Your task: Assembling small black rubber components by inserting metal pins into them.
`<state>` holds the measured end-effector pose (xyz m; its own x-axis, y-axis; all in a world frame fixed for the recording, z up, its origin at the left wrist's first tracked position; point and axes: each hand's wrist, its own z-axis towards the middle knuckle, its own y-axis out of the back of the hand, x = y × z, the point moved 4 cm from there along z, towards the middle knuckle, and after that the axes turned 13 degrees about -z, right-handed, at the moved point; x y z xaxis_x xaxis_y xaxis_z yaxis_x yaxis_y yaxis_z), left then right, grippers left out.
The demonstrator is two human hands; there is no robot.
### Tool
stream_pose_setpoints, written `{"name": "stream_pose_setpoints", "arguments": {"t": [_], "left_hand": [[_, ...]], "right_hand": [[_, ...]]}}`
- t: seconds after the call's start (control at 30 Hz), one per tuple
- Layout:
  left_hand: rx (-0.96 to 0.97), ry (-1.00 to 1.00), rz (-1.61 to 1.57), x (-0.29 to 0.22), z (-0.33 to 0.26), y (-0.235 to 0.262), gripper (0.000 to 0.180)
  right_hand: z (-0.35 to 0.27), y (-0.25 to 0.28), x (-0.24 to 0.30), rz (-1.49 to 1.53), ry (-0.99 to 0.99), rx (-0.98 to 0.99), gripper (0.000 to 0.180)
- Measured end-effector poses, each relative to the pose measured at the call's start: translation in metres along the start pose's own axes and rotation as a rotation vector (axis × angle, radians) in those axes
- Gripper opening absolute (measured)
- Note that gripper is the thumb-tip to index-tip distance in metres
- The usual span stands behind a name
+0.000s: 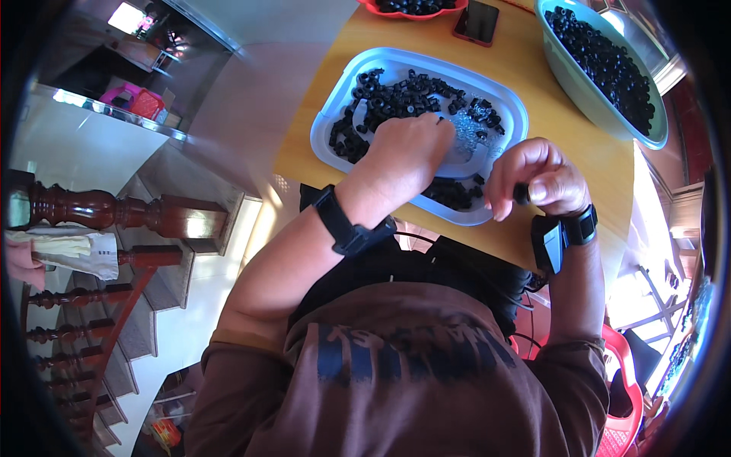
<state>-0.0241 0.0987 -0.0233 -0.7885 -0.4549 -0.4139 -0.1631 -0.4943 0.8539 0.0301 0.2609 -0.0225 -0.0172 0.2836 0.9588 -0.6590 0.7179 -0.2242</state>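
My right hand (542, 177) pinches a small black cylindrical plastic part (521, 193) between thumb and fingers, just off the right side of a pale blue plastic tray (323, 141). Over the middle of that tray is my left hand (411, 148), its fingers bent and drawn together near the clear pieces. A speck of black shows at its fingertips, but what it holds is hidden. Many small black parts (411, 95) lie loose in the tray. Beside them is a pile of tiny clear pieces (466, 131). More black parts (453, 193) sit in the tray's near section.
A large pale green basin (598, 114) full of black parts stands at the right of the wooden table (525, 65). At the far side are a red bowl (373, 7) with black parts and a phone (477, 23). A staircase railing (114, 209) is on the left.
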Motion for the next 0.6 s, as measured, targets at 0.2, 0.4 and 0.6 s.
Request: {"name": "stream_pose_setpoints", "arguments": {"t": [0.2,0.4,0.6], "left_hand": [[-0.023,-0.013,-0.16,-0.002,0.007,0.021,0.008],[-0.057,0.306,-0.676,-0.01,0.006,0.058,0.013],[-0.071,0.398,-0.55,0.003,-0.008,0.05,0.012]], "right_hand": [[-0.003,0.006,0.007,-0.066,0.06,-0.051,0.036],[-0.005,0.005,0.009,-0.034,0.077,-0.039,0.033],[-0.005,0.007,0.008,-0.003,0.147,-0.04,0.031]]}}
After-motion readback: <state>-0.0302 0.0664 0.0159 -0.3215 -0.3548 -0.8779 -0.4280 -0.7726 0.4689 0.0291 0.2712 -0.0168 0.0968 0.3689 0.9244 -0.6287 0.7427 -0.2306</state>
